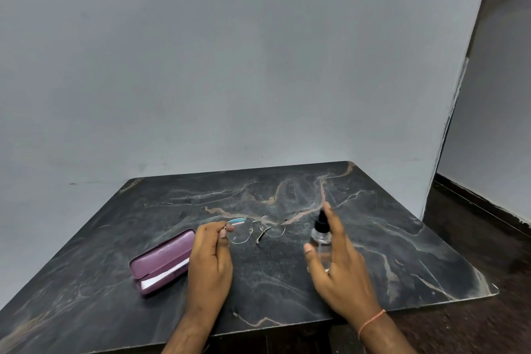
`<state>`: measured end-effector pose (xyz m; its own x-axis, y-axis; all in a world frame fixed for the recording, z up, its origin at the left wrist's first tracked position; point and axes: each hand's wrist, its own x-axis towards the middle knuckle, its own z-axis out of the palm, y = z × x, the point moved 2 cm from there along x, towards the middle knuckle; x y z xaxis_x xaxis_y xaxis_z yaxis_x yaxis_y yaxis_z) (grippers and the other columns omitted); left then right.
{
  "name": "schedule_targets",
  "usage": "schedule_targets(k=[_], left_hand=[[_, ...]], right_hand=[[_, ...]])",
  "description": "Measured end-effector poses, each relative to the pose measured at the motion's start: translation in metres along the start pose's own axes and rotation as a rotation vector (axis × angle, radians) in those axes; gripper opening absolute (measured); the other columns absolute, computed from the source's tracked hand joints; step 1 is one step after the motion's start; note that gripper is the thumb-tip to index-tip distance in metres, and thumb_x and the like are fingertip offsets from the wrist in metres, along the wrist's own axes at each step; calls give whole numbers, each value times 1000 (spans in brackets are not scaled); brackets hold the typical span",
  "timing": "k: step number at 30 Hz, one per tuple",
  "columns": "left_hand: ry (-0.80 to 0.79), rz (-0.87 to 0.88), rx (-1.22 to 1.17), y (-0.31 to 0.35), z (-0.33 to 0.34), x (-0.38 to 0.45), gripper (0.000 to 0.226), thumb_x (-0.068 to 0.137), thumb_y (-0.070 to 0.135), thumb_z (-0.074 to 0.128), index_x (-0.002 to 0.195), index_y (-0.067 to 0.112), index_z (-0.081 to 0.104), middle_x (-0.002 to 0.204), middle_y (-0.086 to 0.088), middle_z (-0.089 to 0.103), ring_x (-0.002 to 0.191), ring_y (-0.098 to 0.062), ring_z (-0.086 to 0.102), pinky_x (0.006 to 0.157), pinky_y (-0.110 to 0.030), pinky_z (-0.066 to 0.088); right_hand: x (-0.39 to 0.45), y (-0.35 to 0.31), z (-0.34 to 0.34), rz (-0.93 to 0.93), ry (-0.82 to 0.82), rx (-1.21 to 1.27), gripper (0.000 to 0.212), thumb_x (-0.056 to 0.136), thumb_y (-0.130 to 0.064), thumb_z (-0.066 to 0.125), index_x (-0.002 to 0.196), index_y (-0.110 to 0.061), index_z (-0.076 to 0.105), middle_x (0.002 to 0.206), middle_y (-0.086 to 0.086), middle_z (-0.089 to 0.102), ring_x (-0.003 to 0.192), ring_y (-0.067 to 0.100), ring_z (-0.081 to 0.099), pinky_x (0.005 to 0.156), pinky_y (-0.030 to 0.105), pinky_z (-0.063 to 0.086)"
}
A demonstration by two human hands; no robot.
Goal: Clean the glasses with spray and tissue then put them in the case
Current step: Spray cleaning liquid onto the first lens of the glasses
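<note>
Thin wire-framed glasses with clear lenses are held just above the dark marble table. My left hand pinches their left edge between thumb and fingers. My right hand holds a small clear spray bottle with a black nozzle upright, thumb on one side, index finger raised over the top. The nozzle faces left towards the glasses. A purple glasses case lies to the left of my left hand, slightly ajar, with white tissue showing in the gap.
A grey wall rises right behind the table. The table's right edge gives way to a dark floor and a wall corner at the right. An orange thread circles my right wrist.
</note>
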<state>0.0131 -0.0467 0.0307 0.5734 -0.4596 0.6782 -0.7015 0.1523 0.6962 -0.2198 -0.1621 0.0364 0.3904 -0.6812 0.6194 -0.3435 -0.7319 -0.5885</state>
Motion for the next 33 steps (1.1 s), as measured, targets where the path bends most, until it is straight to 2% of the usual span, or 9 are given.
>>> schedule_targets(k=[3, 7, 11, 14, 16, 18, 21, 26, 33], left_hand=[[26, -20, -7, -2, 0, 0, 28, 112, 10, 52, 112, 32, 69, 113, 11, 67, 109, -1, 65, 89, -5, 43], [45, -7, -12, -3, -2, 0, 24, 112, 20, 48, 111, 33, 68, 111, 15, 66, 107, -6, 65, 86, -7, 44], [60, -7, -12, -1, -1, 0, 23, 111, 29, 45, 110, 40, 66, 109, 22, 64, 107, -8, 66, 86, -7, 44], [62, 9, -13, -2, -1, 0, 23, 112, 34, 43, 111, 43, 64, 110, 21, 63, 105, -9, 66, 85, -9, 46], [63, 11, -17, -2, -1, -1, 23, 112, 36, 42, 111, 42, 64, 110, 21, 62, 104, -10, 67, 85, -10, 47], [66, 8, -14, -2, -1, -1, 23, 112, 36, 43, 112, 42, 64, 110, 21, 62, 104, -10, 67, 85, -10, 47], [62, 10, -16, -2, -1, -1, 22, 112, 33, 44, 113, 42, 64, 111, 20, 62, 106, -10, 66, 86, -9, 46], [50, 20, -15, -3, -1, -1, 21, 112, 33, 44, 113, 40, 64, 110, 20, 62, 107, -8, 65, 87, -8, 45], [53, 30, 1, -3, -1, -1, 21, 112, 33, 44, 113, 43, 63, 110, 16, 63, 106, -8, 64, 86, -6, 44]], right_hand=[[3, -23, 17, -96, -39, 132, 83, 98, -44, 62, 169, -50, 18, 139, -56, 43, 75, -3, 69, 63, -3, 42], [3, -34, 35, -132, -46, 205, 85, 92, -33, 66, 167, -49, 29, 137, -43, 56, 49, 3, 60, 52, 7, 43], [-2, -27, 38, -172, -23, 180, 85, 91, -32, 69, 166, -47, 33, 126, -27, 66, 49, 10, 58, 51, 26, 54], [-1, -26, 38, -148, -29, 185, 80, 93, -35, 70, 164, -48, 36, 131, -31, 66, 73, -2, 68, 69, 21, 60], [0, -27, 38, -149, -28, 174, 75, 95, -38, 71, 162, -49, 39, 137, -40, 60, 104, -9, 70, 86, 11, 56], [2, -27, 37, -155, -32, 171, 71, 97, -41, 72, 161, -50, 41, 140, -40, 59, 118, -14, 65, 94, 5, 50], [4, -27, 38, -130, -33, 183, 67, 97, -42, 72, 158, -49, 45, 120, -42, 64, 99, -15, 67, 85, 2, 47], [5, -21, 40, -91, -3, 240, 55, 96, -42, 72, 146, -51, 52, 84, -24, 65, 67, 7, 65, 63, 11, 47], [4, -18, 41, -78, -19, 256, 68, 98, -49, 68, 160, -53, 40, 110, -26, 73, 91, 6, 74, 80, 19, 59]])
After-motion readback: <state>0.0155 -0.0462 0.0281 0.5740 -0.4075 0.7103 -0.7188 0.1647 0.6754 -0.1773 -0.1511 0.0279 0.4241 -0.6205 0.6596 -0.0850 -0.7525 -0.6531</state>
